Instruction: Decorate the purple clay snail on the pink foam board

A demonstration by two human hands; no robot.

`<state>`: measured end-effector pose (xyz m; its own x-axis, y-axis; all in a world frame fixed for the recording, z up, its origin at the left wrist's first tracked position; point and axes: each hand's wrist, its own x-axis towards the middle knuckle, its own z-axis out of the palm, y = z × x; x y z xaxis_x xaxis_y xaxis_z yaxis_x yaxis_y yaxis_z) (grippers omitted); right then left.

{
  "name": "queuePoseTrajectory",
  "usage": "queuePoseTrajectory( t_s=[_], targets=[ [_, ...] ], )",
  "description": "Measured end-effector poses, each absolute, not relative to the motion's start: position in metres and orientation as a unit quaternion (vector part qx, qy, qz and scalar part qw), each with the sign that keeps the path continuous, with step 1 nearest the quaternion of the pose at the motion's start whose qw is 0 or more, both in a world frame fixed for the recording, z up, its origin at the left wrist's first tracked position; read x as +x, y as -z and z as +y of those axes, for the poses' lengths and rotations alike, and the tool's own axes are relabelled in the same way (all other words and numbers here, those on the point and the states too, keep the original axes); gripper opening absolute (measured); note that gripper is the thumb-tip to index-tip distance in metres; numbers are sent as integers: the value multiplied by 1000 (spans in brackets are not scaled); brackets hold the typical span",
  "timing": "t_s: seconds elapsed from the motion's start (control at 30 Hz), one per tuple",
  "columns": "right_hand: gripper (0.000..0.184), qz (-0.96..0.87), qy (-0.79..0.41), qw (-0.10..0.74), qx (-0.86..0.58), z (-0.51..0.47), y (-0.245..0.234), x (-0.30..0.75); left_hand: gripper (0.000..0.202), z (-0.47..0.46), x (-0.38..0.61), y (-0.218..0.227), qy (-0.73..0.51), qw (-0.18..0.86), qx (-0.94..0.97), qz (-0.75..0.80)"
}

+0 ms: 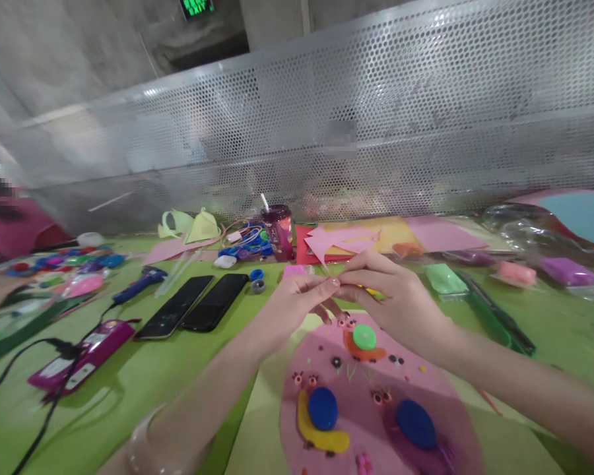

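Note:
My left hand (294, 300) and my right hand (400, 300) meet fingertip to fingertip above the top of a pink oval sheet (346, 389). Both are closed in a pinch; whatever lies between the fingertips is too small or hidden to make out. A bit of yellow shows behind my right fingers. On the sheet sit clay snails with cap shells: an orange snail (356, 349) with a green cap (364, 337), a yellow snail (307, 425) with a blue cap (323, 408), and a purple snail (400, 429) with a blue cap (416, 424).
Two phones (215, 303), a magenta power strip (84, 356) and a blue glue gun (139, 285) lie to the left. A drink cup (278, 234) stands at the back. Clay packets (445, 280) and a green tray (497, 316) are at right. Another person's arm (0, 290) shows far left.

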<state>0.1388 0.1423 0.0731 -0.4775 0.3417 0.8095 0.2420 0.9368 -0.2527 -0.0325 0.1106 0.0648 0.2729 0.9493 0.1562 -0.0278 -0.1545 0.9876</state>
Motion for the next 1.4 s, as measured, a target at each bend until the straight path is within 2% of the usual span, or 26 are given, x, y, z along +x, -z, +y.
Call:
queuePoseTrajectory(
  t_s=[0.23,0.5,0.67,0.97,1.23,1.4],
  targets=[
    [16,-852,-72,491,-167,141,-72,150,29,104,-24,-66,-472,517,595,395],
    [7,-846,-124,471,-218,154,-61,157,24,110,-23,-57,-475,544,553,416],
    [6,-848,-124,471,-209,152,-59,157,21,107,-18,-56,-485,554,530,421],
    [16,-852,-90,482,-183,149,-56,157,22,106,-18,-58,-481,549,532,429],
    [6,-858,-88,466,-197,148,-56,157,18,107,-20,-58,-473,549,521,451],
    [10,-858,-89,456,-222,144,-60,155,19,106,-13,-51,-507,554,486,447]
  ],
)
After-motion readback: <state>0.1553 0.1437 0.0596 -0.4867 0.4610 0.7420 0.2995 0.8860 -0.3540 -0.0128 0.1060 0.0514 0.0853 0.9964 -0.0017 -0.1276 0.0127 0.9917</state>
